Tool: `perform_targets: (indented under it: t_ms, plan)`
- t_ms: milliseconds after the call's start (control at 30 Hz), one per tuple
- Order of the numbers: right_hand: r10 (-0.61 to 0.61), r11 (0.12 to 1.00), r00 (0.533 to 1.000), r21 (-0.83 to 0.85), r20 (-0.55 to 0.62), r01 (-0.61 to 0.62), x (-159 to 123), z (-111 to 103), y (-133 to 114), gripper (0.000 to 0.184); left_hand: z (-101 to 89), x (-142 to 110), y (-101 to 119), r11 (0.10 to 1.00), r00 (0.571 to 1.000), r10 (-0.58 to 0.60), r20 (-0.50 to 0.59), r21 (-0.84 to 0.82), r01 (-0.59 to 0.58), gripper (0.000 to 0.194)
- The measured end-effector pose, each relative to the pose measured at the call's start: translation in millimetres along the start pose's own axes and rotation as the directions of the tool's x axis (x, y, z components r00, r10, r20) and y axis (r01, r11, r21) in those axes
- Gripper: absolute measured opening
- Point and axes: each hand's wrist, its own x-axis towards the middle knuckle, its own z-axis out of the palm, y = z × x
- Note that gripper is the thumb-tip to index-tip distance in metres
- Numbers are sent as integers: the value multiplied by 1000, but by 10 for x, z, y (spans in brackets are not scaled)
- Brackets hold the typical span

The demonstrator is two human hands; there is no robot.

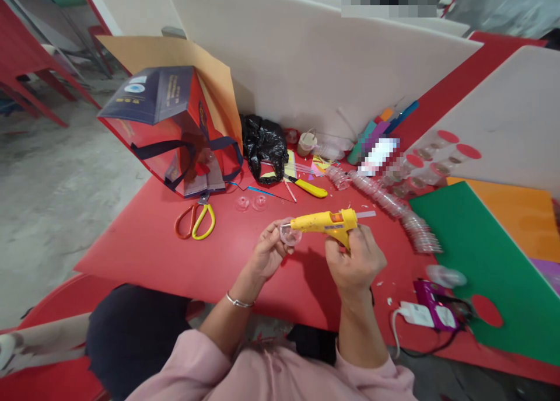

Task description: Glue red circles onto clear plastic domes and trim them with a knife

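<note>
The glue work on the clear cup (292, 236) seems under way, not finished; the long row of nested cups (382, 198) on the surface (227, 267) looks not yet used. Your left grip (270, 246) pinches this cup at its edge; your right grip (356, 258) is wrapped around the glue gun (319, 222), its nozzle (286, 226) at the cup.

yellow glue gun (321, 222) partly hidden by the right hand (356, 258), blurred bright rectangle (378, 156) beyond the gun, green board (490, 261) right of the gun cut off by picture's edge
</note>
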Motion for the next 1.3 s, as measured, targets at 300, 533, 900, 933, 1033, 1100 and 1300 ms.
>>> perform_targets:
  t_ms: [300, 533, 900, 933, 1033, 1100, 1300]
  plan:
    - [-19, 1000, 1000, -14, 19, 19, -43, -29, 11, 14, 19, 4, 29, 999, 999, 28, 31, 38, -29, 51]
    - [-45, 998, 999, 39, 5, 44, -66, -39, 21, 18, 15, 13, 42, 997, 998, 50, 49, 64, -53, 49]
    - [-48, 997, 999, 65, 5, 48, -75, -36, 28, 17, 10, 12, 45, 996, 997, 64, 50, 63, -67, 46]
    - [-47, 997, 999, 64, 6, 47, -79, -37, 29, 17, 20, 11, 51, 996, 997, 64, 47, 61, -66, 46]
    - [-36, 998, 999, 42, 18, 35, -87, -43, 29, 17, 46, 5, 61, 997, 998, 55, 40, 58, -58, 46]
    - [-29, 999, 999, 31, 32, 28, -91, -50, 27, 18, 53, 3, 62, 997, 998, 58, 37, 50, -59, 46]
    - [-30, 999, 999, 14, 42, 29, -115, -72, 50, 17, 29, 10, 55, 998, 998, 59, -10, -14, -59, 52]
